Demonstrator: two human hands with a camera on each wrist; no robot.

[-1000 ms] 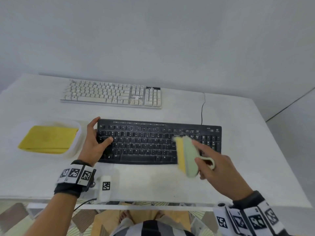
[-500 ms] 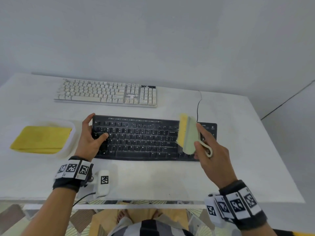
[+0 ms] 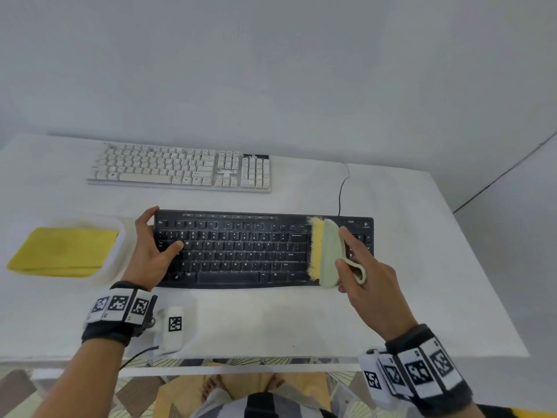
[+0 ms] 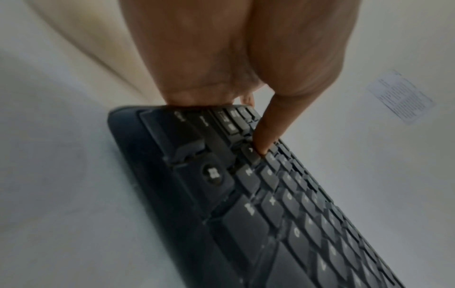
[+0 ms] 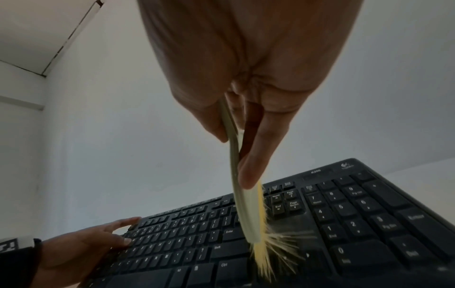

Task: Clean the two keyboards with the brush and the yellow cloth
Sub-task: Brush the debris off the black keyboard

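Observation:
A black keyboard (image 3: 241, 251) lies in front of me on the white table (image 3: 271, 321). My left hand (image 3: 153, 245) grips its left end, thumb pressed on the keys (image 4: 261, 144), fingers over the far corner. My right hand (image 3: 361, 273) holds a pale green brush (image 3: 330, 251) with yellow bristles (image 3: 315, 248). The bristles (image 5: 268, 251) press on the keys between the main block and the number pad. A white keyboard (image 3: 180, 168) lies behind. The folded yellow cloth (image 3: 63, 251) sits at the left in a white tray (image 3: 116, 257).
The black keyboard's cable (image 3: 342, 188) runs back toward the wall. A white tagged device (image 3: 173, 327) lies by my left wrist near the table's front edge. The table's right side is bare white surface.
My right hand has carried the brush from above the keyboard's front right part down onto the keys, bristles now splayed against them. My left hand stays on the keyboard's left end.

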